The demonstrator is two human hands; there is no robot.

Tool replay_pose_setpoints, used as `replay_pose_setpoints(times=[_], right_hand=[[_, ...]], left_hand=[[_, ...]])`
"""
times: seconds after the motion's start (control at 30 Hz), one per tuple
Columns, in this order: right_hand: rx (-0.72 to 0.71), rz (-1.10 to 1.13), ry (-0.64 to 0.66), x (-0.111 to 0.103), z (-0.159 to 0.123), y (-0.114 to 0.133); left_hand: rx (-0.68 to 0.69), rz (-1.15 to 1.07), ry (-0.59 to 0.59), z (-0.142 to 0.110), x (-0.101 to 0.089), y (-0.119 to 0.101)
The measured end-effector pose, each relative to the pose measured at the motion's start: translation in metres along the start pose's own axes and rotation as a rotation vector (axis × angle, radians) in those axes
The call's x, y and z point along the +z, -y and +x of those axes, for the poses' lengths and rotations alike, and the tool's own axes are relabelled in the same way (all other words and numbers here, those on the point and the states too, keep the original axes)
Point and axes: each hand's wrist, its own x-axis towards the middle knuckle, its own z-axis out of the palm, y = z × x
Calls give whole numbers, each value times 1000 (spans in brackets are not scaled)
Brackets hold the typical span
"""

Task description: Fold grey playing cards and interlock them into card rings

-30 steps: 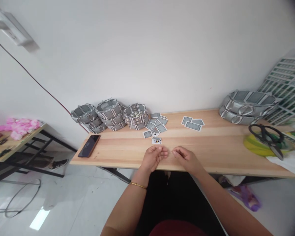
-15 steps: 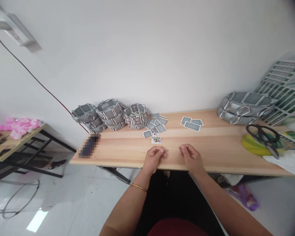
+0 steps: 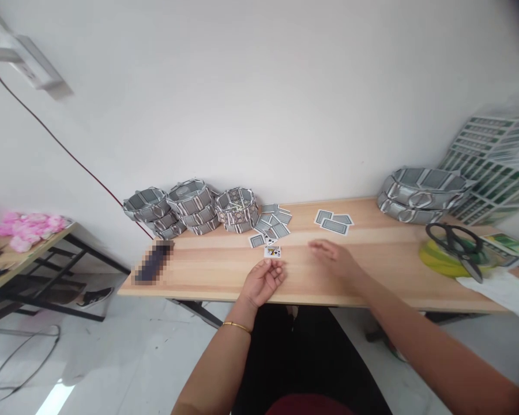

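Note:
My left hand (image 3: 263, 280) rests on the wooden table (image 3: 207, 271) with its fingers curled loosely, just below a face-up playing card (image 3: 272, 252). My right hand (image 3: 334, 259) is stretched out flat over the table, fingers apart, holding nothing. It lies a little short of a small group of face-down cards (image 3: 333, 222). A heap of face-down cards (image 3: 273, 222) lies behind the face-up card, beside woven card baskets (image 3: 190, 207).
A dark phone (image 3: 150, 263) lies at the table's left end. Two large woven trays (image 3: 421, 193) stand at the back right, with black scissors (image 3: 456, 245) on a yellow object (image 3: 441, 259). A side table with pink flowers (image 3: 26, 225) stands at left.
My right hand has opened and moved forward and right, towards the group of face-down cards. My left hand has stayed near the face-up card. The view has shifted slightly.

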Motion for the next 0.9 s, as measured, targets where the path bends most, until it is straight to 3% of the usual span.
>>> replay_pose_setpoints(times=[0.07, 0.17, 0.23, 0.33, 0.4, 0.5, 0.6, 0.8, 0.9], right_hand=[[22, -281, -15, -17, 29, -18], [101, -409, -32, -30, 56, -37], [138, -449, -19, -27, 54, -40], [113, -557, 54, -8, 22, -30], [4, -651, 103, 8, -12, -16], [-106, -682, 82, 29, -64, 5], [-193, -650, 26, 41, -97, 12], [-263, -422, 33, 32, -112, 8], [-124, -179, 79, 17, -99, 18]], left_hand=[[-30, -1, 6, 2, 0, -1], [-44, 0, -14, 3, -1, -2], [-38, 4, -19, 3, -2, -2], [-25, 12, -13, 2, -2, -1], [-10, 11, -10, 0, -2, 0], [19, 11, -12, -1, 0, 2], [35, 23, -12, -2, 1, 2], [54, 29, -25, -4, 2, 3], [55, 40, -34, -4, 1, 3]])
